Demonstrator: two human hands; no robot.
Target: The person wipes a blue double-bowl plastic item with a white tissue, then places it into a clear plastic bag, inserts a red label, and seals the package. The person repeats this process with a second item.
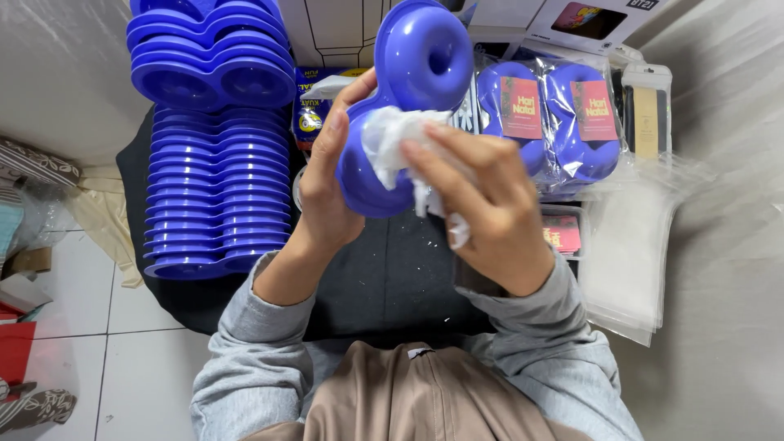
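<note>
The left hand (327, 184) closes its grip on the glossy blue double-ring plastic mould (408, 98), long axis running up and away; the right hand (482, 204) presses crumpled white tissue (392, 143) onto the mould's near lobe.

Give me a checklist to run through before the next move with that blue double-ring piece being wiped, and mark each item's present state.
1. Left hand grips the blue double-ring piece from the side: ok.
2. Right hand presses the white tissue against the piece's lower ring: ok.
3. Tissue intact: not ok, it looks crumpled and shredded, with a scrap hanging below the hand.
4. Wiped surface clean: cannot tell, the tissue and fingers cover it.
5. Stack of blue pieces lies at the left, apart from the hands: ok.
6. Bagged blue pieces lie at the right, beside the clear bags: ok.
</note>
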